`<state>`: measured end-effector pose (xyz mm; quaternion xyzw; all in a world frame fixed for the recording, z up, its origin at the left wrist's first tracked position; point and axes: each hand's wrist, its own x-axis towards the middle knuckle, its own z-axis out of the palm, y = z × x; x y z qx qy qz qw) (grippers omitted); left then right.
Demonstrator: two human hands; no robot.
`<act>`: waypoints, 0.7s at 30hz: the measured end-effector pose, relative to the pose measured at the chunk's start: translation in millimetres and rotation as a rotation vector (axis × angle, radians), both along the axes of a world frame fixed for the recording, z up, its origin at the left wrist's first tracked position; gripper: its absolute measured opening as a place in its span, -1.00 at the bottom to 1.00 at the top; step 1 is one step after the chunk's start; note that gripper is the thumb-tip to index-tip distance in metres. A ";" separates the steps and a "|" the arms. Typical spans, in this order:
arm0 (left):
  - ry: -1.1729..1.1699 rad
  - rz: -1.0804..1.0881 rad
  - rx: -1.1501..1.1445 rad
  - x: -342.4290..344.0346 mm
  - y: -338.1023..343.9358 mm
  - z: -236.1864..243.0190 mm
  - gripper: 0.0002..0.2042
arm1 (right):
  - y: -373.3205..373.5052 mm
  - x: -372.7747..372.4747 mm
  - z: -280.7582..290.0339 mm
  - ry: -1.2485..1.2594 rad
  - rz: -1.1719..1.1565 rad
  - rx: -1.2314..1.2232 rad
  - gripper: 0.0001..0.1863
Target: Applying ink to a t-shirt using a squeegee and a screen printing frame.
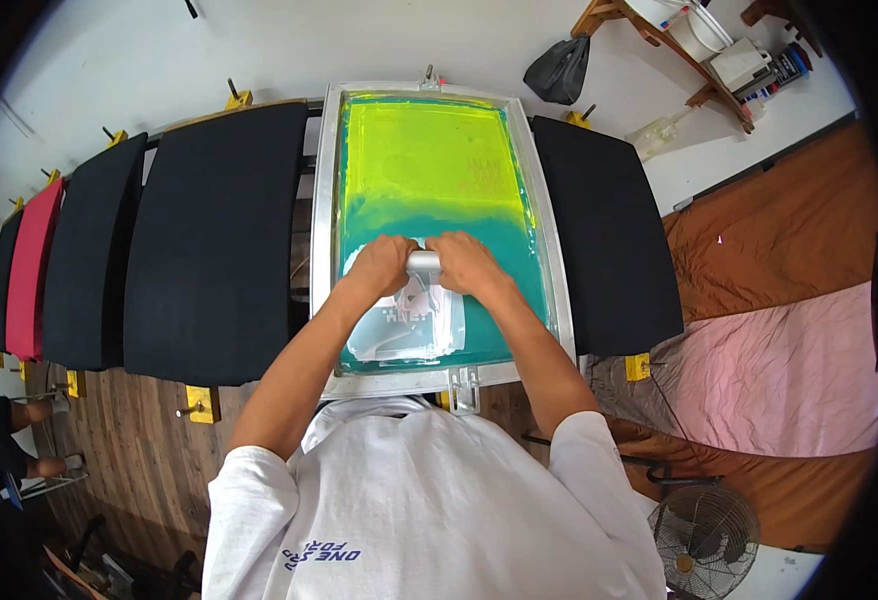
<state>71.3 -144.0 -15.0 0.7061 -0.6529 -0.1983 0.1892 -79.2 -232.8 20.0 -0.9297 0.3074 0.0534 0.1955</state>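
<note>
The head-worn fisheye looks down from close above the shirt point(459, 500) at six o'clock, over the framed screen point(399, 382) toward twelve

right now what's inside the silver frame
Yellow-green ink covers the far end; a teal surface and a pale patch lie nearer. The left hand and right hand grip a pale bar; whatever lies beneath them is covered.

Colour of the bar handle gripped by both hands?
The handle is pale silvery grey; shows best in the head view.
</note>
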 end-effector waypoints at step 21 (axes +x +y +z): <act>-0.104 -0.381 0.184 -35.9 70.5 29.0 -0.65 | 123.1 -60.1 0.5 -0.148 -0.205 0.123 -0.76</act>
